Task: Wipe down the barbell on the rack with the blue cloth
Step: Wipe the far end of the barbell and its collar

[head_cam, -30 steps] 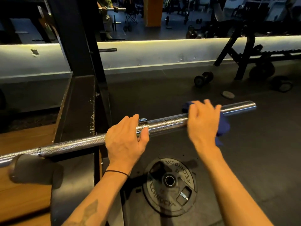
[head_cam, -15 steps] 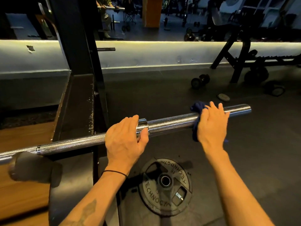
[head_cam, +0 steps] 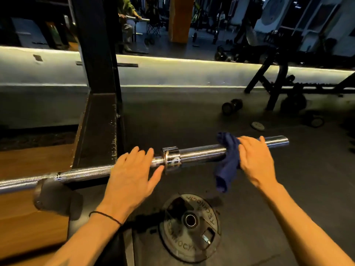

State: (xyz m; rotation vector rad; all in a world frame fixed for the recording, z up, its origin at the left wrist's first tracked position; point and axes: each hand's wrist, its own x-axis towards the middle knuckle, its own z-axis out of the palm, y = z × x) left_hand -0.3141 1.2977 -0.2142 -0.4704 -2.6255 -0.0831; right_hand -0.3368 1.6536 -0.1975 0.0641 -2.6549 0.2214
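Note:
The chrome barbell (head_cam: pixel 201 153) lies across the rack, with its free end pointing right. My left hand (head_cam: pixel 134 175) rests over the bar just left of the collar (head_cam: pixel 171 158). Its fingers lie fairly straight across the top and the thumb is spread below. My right hand (head_cam: pixel 256 160) grips the blue cloth (head_cam: pixel 227 162) around the sleeve, close to the bar's end. Part of the cloth bunches above the bar and a tail hangs down to the left of that hand.
The black rack upright (head_cam: pixel 96 73) and bar hook (head_cam: pixel 55 196) stand at left over a wooden platform (head_cam: pixel 28 217). A weight plate (head_cam: pixel 190 225) lies on the floor below the bar. A dumbbell (head_cam: pixel 231 106), a small plate (head_cam: pixel 257 126) and a black frame (head_cam: pixel 274 89) are at back right.
My right hand has slid the cloth rightward along the sleeve toward the bar's end. My left hand has moved left off the collar, which now shows, and its fingers have straightened.

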